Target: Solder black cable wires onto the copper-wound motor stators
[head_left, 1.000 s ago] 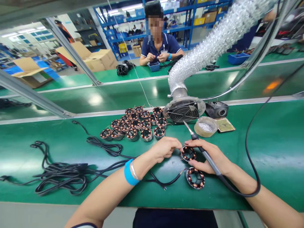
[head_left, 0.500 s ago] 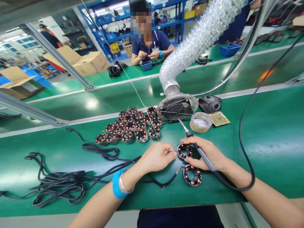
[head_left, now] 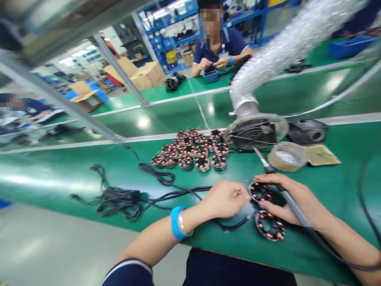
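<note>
My right hand [head_left: 300,202] grips a motor stator [head_left: 260,192] with copper coils between thumb and fingers. A soldering iron [head_left: 293,204] lies across that same hand, its tip pointing up and away toward the fan. Pinched at the stator's left edge, my left hand [head_left: 228,198] has what looks like a thin wire in its fingertips, mostly hidden. Just below, a second stator [head_left: 270,226] lies on the green bench, with a black cable [head_left: 236,225] whose stripped end reaches its left side.
Several stators [head_left: 202,163] stand grouped behind my left hand. Black cables [head_left: 119,202] lie coiled at left. A fume fan [head_left: 253,137] on a silver duct, a round tub [head_left: 287,157], a sponge tray [head_left: 323,155] and an iron holder [head_left: 309,131] stand beyond. A co-worker [head_left: 220,51] sits opposite.
The camera view has swung left, so everything sits further right in the picture. Both hands keep nearly the same hold at the stator, with the iron still in the right hand.
</note>
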Action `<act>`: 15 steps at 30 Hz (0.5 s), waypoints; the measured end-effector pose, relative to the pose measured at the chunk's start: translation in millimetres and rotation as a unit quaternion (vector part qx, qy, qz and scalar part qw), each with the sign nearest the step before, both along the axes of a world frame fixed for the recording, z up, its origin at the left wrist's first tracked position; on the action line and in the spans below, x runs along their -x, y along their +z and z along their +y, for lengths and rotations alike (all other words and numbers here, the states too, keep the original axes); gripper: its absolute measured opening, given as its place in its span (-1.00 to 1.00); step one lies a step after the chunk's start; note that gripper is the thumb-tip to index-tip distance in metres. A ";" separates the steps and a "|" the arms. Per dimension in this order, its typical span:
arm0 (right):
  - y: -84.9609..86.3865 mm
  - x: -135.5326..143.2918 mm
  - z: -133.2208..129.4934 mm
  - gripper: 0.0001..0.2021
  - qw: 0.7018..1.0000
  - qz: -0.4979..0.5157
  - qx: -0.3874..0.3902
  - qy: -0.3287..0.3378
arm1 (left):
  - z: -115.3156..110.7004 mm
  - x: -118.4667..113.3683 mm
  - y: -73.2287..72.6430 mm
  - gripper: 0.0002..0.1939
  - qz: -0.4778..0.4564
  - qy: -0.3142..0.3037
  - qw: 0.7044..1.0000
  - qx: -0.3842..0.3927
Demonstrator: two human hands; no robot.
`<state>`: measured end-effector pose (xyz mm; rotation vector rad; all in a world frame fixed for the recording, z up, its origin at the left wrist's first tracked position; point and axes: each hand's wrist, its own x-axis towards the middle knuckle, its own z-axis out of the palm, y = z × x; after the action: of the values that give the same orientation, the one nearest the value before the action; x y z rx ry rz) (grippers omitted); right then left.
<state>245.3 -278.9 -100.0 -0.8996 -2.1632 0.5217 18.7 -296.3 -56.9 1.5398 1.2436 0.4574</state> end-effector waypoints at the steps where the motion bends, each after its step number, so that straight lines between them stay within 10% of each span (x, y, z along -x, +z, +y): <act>1: -1.3 -0.7 0.3 -0.53 1.000 -0.004 -0.011 -0.011 | -1.9 -4.4 -3.7 -0.83 -0.035 0.013 0.999 0.029; 6: -4.3 -5.6 2.1 -0.55 0.996 -0.076 -0.017 -0.038 | -8.9 -5.9 -4.1 -0.82 -0.115 0.045 0.988 0.091; 11: -14.8 -11.5 0.7 -0.52 0.994 -0.094 -0.012 -0.059 | -42.5 70.8 29.6 -0.82 0.147 0.009 0.985 -0.095; 15: -25.2 -11.1 3.4 -0.47 0.995 -0.081 -0.035 -0.053 | -66.1 128.5 26.0 -0.82 0.326 0.039 0.937 -0.120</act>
<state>256.4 -275.5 -125.2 -1.0441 -2.2485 0.3279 -109.8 -362.4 -30.9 1.9408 1.8093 0.1430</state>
